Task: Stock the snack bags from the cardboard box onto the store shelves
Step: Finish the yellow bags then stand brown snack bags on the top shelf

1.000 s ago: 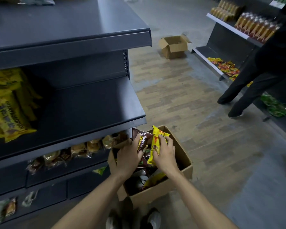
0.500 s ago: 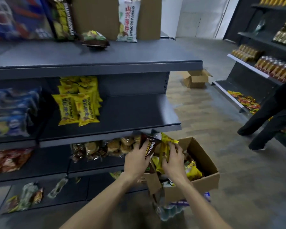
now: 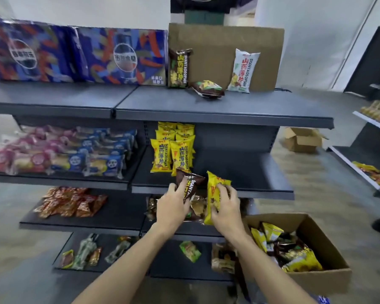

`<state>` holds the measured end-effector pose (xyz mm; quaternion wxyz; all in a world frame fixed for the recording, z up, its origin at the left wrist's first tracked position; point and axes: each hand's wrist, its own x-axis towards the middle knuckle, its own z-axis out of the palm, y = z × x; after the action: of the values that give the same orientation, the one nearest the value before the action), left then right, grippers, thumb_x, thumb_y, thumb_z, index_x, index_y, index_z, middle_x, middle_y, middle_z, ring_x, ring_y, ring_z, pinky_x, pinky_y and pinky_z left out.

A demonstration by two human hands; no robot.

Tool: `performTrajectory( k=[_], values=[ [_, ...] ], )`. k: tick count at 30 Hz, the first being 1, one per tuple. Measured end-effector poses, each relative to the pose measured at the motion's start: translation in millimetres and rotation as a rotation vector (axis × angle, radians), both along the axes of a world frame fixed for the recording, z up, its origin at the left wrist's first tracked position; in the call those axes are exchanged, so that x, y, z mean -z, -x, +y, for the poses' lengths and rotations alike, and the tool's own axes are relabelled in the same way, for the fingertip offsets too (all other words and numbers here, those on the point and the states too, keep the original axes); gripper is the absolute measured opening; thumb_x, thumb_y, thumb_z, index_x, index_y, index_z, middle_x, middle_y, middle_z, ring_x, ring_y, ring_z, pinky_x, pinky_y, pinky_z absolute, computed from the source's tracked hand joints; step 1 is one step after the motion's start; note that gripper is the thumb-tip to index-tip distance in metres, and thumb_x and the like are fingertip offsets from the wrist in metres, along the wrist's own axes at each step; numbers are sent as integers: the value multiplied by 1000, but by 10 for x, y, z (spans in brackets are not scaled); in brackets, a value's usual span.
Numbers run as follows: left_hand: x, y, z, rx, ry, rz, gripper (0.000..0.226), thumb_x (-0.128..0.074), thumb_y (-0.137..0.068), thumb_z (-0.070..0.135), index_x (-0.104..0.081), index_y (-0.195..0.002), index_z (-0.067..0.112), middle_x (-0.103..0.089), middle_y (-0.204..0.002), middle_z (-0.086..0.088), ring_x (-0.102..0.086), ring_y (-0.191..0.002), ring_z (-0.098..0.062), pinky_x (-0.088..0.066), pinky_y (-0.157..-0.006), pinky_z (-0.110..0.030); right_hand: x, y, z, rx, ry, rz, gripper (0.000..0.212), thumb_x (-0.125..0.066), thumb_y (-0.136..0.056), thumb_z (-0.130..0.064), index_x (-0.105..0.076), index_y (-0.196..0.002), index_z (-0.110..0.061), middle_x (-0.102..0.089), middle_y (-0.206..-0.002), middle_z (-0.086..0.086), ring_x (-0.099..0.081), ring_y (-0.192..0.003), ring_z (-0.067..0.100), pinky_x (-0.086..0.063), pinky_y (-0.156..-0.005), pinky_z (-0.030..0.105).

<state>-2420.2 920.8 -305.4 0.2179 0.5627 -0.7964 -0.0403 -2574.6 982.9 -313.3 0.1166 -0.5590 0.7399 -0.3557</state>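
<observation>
My left hand (image 3: 172, 206) grips a dark brown snack bag (image 3: 190, 185), held upright just in front of the second shelf's edge (image 3: 261, 191). My right hand (image 3: 225, 205) grips a yellow snack bag (image 3: 215, 187) beside it. Behind them a row of yellow bags (image 3: 172, 154) stands on that shelf, with bare shelf to the right. The open cardboard box (image 3: 325, 279) sits on the floor at lower right, holding several yellow and brown bags. On the top shelf stand a brown bag (image 3: 178, 68), a white bag (image 3: 242, 70) and a fallen bag (image 3: 207, 88).
Blue drink cartons (image 3: 75, 54) and a cardboard sheet (image 3: 224, 40) line the top shelf. Pink and blue packs (image 3: 64, 150) fill the left second shelf; red packs (image 3: 70, 201) lie below. Another open box (image 3: 303, 139) sits on the floor behind; a second shelving unit (image 3: 373, 150) is at right.
Both hands have lifted the brown and yellow bags out of the box up to the second shelf's edge. My view has tilted upward, showing the top shelf.
</observation>
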Motion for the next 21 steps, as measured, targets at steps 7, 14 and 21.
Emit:
performTrajectory(
  k=[7,14,21],
  values=[
    [-194,-157,-246,-41,67,69,62,-53,-93,43,-32,-149,27,-53,-105,-2,-63,-78,-25,-52,-62,-34,-328,-136,-292,-60,54,57,61,-59,-93,-11,-32,-147,-22,-20,-152,3,-30,-132,28,-39,-101,37],
    [-277,-273,-360,-77,86,53,62,-55,-94,40,-31,-149,27,-54,-109,-3,-64,-80,-23,-48,-62,-30,-448,-154,-506,-89,69,43,62,-58,-93,-8,-31,-147,-21,-19,-153,5,-28,-133,30,-38,-103,40],
    [-316,-644,-475,-114,77,45,61,-57,-92,40,-35,-148,26,-54,-103,-2,-63,-78,-23,-44,-60,-29,-432,-432,-759,-118,65,84,64,-61,-91,-10,-31,-147,-22,-22,-151,7,-34,-127,32,-43,-100,41]
  ],
)
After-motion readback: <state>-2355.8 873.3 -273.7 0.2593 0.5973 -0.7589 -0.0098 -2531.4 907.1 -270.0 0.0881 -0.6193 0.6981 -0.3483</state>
